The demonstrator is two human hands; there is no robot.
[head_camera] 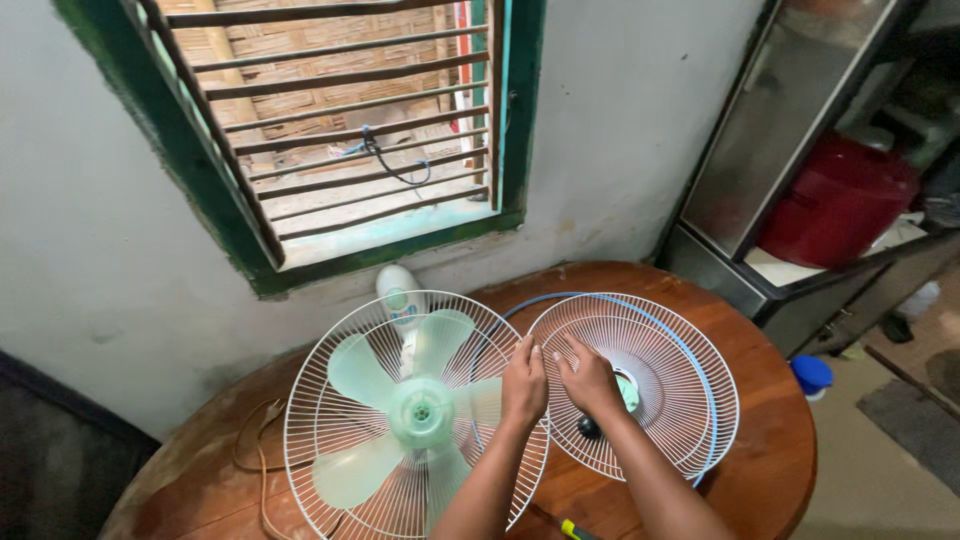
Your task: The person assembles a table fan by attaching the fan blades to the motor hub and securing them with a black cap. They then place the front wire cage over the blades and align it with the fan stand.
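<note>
A table fan lies on its back on the round wooden table [770,400], with its pale green blades [400,400] inside the white rear wire guard [310,420]. The white front wire guard [680,390], edged by a blue rim ring, lies to the right and overlaps the fan's edge. My left hand [524,384] rests where the two guards meet, fingers curled on the wires. My right hand [588,375] presses on the front guard's wires beside it. A small black knob [590,428] sits under that guard.
A brown power cord [255,450] trails off the table's left side. A barred green window [350,130] is in the wall behind. To the right stands a metal cabinet with a red pot [835,205], a blue-capped bottle [812,375] below. A yellow-handled tool [572,529] lies near me.
</note>
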